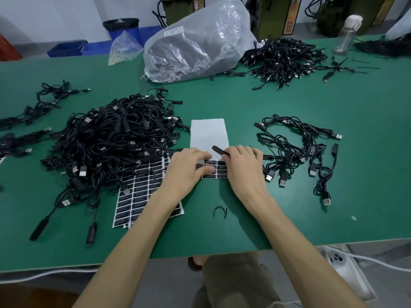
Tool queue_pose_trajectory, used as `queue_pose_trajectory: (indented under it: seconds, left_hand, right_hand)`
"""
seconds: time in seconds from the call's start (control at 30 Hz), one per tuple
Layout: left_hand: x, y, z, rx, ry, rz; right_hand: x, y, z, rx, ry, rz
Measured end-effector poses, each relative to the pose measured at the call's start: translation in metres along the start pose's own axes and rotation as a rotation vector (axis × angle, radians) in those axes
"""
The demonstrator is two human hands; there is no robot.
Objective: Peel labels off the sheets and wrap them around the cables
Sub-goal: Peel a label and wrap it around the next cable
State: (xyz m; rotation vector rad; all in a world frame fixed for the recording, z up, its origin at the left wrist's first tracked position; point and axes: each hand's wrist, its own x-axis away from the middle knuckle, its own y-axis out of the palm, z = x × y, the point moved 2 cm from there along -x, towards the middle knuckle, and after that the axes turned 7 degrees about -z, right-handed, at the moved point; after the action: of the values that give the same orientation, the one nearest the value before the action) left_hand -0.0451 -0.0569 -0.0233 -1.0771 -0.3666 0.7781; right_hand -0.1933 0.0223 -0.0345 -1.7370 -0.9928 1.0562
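Table [289,103] — green. Cables [115,138] — black. Label sheet [142,187]: black labels gridded on white backing. Front sheet [209,134]: mostly white. Bins [66,48]: blue.

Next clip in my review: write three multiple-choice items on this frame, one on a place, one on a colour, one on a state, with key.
1. From the white sheet, the biggest cable pile lies: A) right B) left C) behind.
2. The table is: A) white B) red C) green.
3. The right hand: A) holds a black cable end B) lies flat, empty C) is out of view.
Key: B, the pile sits at the sheet's left; C, its top is green; A, its fingers curl round the end.
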Motion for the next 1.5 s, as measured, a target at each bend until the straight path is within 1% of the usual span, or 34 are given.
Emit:
queue_pose_trajectory:
  seconds: [0.13, 0.37, 0.5, 0.63, 0.87, 1.1, 1.37, 1.5]
  left_hand:
    - [0.003, 0.001, 0.001, -0.014, 0.022, 0.074]
    - [0.008, 0.004, 0.005, -0.043, 0.087, 0.112]
    - [0.01, 0.004, 0.007, -0.061, 0.104, 0.14]
    - [0.012, 0.003, 0.009, -0.017, 0.083, 0.162]
    - [0.009, 0.002, 0.003, 0.113, 0.012, 0.115]
    - [0.011, 0.002, 0.005, 0.078, 0.016, 0.133]
    - [0.012, 0.0, 0.006, 0.13, 0.001, 0.133]
    - [0.012, 0.001, 0.008, 0.076, 0.001, 0.128]
  right_hand:
    - [-0.001, 0.0, -0.001, -0.009, 0.004, -0.016]
    - [0.001, -0.005, 0.0, -0.136, 0.02, 0.023]
    - [0.001, -0.006, -0.001, -0.131, 0.011, 0.0]
    - [0.001, -0.006, -0.001, -0.11, 0.011, -0.011]
    - [0.001, -0.007, -0.001, -0.1, -0.003, -0.021]
    - [0.001, -0.005, -0.002, -0.085, -0.008, -0.013]
    - [0.002, -0.006, -0.002, -0.079, -0.016, -0.02]
    - [0.001, -0.006, -0.002, -0.066, -0.014, -0.032]
